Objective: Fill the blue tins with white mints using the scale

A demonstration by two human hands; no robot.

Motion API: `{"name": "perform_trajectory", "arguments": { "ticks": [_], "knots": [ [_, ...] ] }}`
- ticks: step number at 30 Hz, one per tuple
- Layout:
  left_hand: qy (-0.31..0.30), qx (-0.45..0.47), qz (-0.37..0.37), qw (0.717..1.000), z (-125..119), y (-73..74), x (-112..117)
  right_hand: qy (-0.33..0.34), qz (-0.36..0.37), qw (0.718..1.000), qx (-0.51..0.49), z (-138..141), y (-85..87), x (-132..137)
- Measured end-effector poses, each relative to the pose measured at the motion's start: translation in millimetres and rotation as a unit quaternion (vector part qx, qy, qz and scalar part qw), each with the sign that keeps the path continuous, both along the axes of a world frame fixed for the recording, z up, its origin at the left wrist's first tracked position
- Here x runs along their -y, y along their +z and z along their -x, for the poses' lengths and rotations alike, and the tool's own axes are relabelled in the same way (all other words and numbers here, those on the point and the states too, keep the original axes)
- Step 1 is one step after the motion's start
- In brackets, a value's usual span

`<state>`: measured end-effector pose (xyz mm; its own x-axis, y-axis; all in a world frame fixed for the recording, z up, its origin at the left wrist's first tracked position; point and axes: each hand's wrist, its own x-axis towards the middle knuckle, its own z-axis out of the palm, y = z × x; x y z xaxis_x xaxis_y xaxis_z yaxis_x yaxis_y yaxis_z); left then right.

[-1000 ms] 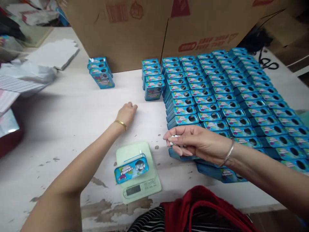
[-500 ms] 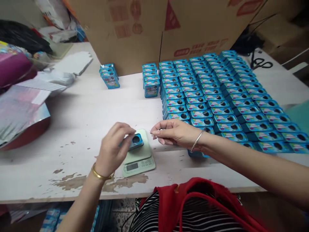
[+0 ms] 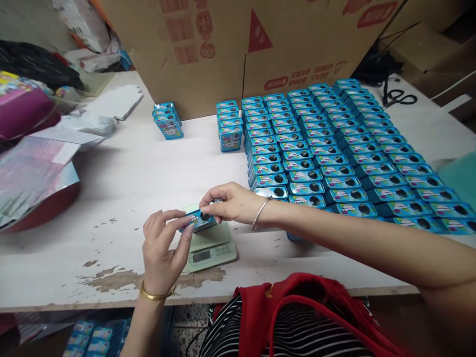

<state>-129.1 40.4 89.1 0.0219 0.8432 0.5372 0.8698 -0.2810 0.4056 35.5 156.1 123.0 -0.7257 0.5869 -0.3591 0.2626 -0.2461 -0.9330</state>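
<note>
My left hand (image 3: 161,250) grips a small blue candy box (image 3: 199,221) by its left end, just above a pale green kitchen scale (image 3: 208,246). My right hand (image 3: 230,202) pinches the box's right end from above, fingers closed on it. A gold bangle sits on my left wrist and a silver one on my right. A large block of identical blue boxes (image 3: 334,148) stands in rows right of my hands.
Two short separate stacks of blue boxes (image 3: 169,120) (image 3: 228,126) stand near a big cardboard carton (image 3: 238,44) at the back. Foil bags and papers (image 3: 33,168) lie at the left. Black scissors (image 3: 399,98) rest at the far right. The worn white tabletop (image 3: 122,173) ends near me.
My left hand came back from the table's middle and lifted the box off the scale. My right hand moved left from the block of boxes and closed on the box's other end.
</note>
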Motion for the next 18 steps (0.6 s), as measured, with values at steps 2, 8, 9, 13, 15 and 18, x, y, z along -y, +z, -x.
{"name": "perform_trajectory", "arguments": {
  "ticks": [2,8,9,13,15,18],
  "knots": [
    [0.011,0.017,0.003,1.0,3,-4.5,5,0.01,-0.022,1.0,0.009,4,0.0,-1],
    [0.022,0.049,-0.003,0.999,5,-15.3,10,0.016,-0.002,1.0,0.015,9,2.0,1],
    [0.026,0.054,-0.005,0.998,5,-15.7,11,0.01,0.006,1.0,0.011,10,1.6,1],
    [0.056,0.078,-0.014,0.995,9,-15.4,11,-0.018,0.053,0.998,-0.02,8,0.2,0],
    [0.075,0.092,-0.019,0.993,16,-15.5,9,-0.03,0.096,0.994,-0.048,2,1.7,0],
    [0.084,0.115,0.011,0.99,31,-18.2,3,-0.053,0.169,0.979,-0.098,-17,6.1,3]
  ]
}}
